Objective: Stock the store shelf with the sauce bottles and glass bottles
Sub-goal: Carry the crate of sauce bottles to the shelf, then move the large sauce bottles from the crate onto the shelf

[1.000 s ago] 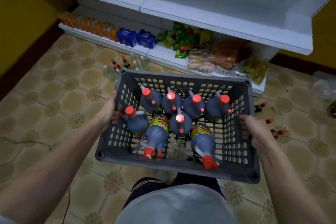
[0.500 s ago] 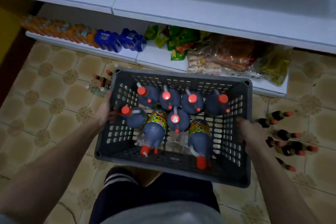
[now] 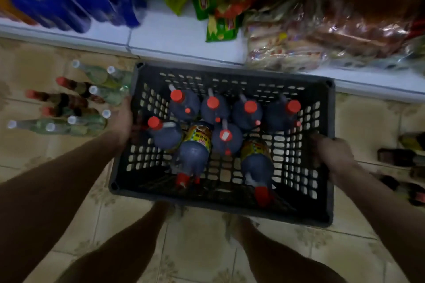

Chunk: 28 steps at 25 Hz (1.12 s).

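A dark grey slotted crate [image 3: 230, 209] hangs low over the tiled floor, close to the bottom shelf. Several dark sauce bottles with red caps [image 3: 213, 108] are inside it; most stand upright and two lie on their sides, caps toward me [image 3: 195, 154]. My left hand [image 3: 123, 119] grips the crate's left wall and my right hand [image 3: 333, 151] grips its right wall. Clear glass bottles [image 3: 101, 76] and dark red-capped bottles [image 3: 69, 99] lie on the floor left of the crate. More dark bottles [image 3: 397, 156] lie on the floor at the right.
The white bottom shelf [image 3: 174, 39] runs across the top, holding blue packs [image 3: 76, 4], green snack bags [image 3: 218, 7] and clear bags of brown goods [image 3: 322, 39]. My bare legs [image 3: 128, 248] are below the crate, on the patterned tiles.
The crate has come down toward the floor in front of the bottom shelf, and my view has dropped with it. The upper shelves have left the frame. Both hands keep their grip.
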{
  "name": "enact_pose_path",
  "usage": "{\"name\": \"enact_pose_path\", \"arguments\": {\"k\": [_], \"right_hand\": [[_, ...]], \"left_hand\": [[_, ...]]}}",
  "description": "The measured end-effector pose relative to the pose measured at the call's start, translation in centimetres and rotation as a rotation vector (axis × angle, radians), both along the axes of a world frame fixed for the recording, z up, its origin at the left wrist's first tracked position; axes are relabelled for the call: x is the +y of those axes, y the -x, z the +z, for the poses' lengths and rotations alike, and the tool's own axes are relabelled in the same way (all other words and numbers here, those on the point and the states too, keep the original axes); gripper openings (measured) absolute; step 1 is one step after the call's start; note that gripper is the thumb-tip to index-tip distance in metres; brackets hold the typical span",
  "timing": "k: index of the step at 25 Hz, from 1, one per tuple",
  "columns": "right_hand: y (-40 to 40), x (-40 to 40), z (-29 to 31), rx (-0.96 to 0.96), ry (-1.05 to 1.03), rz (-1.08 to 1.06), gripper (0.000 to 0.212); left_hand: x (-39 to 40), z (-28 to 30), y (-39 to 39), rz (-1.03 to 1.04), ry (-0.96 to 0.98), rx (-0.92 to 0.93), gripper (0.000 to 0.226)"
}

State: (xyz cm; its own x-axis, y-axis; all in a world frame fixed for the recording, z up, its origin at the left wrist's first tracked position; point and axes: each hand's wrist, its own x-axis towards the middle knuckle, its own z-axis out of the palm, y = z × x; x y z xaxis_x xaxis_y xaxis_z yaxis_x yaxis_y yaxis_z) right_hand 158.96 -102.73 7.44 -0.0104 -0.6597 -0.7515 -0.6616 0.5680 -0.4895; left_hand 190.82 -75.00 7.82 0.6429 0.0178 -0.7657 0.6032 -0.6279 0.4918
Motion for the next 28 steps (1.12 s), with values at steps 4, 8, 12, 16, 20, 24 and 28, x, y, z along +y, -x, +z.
{"name": "enact_pose_path", "arguments": {"k": [4,8,12,16,20,24,28], "right_hand": [[-3.5,-1.7,-7.4,0.019,-0.006,0.013,0.026],[-6.4,-3.3,-9.9,0.037,-0.002,-0.017,0.018],[-7.6,-4.4,-11.4,0.039,0.006,-0.073,0.028],[-8.1,-4.6,-13.3,0.056,-0.027,-0.140,0.025],[-8.1,-4.9,-13.3,0.072,-0.111,-0.132,0.017],[-8.2,-4.2,-10.1,0.270,0.029,0.102,0.032],[-7.9,-0.3,-4.7,0.333,0.481,0.358,0.036]], "left_hand": [[-0.9,-6.8,-2.9,-0.001,0.027,0.059,0.065],[-3.1,-8.5,-5.1,-0.030,0.083,0.082,0.062],[-4.9,-10.4,-7.3,-0.059,0.095,0.068,0.059],[-5.9,-13.4,-9.3,-0.130,0.106,0.068,0.059],[-5.5,-14.6,-9.9,-0.204,0.146,0.150,0.063],[-5.1,-11.6,-10.0,-0.033,0.053,0.021,0.043],[-3.2,-6.5,-4.9,0.085,-0.094,-0.410,0.021]]}}
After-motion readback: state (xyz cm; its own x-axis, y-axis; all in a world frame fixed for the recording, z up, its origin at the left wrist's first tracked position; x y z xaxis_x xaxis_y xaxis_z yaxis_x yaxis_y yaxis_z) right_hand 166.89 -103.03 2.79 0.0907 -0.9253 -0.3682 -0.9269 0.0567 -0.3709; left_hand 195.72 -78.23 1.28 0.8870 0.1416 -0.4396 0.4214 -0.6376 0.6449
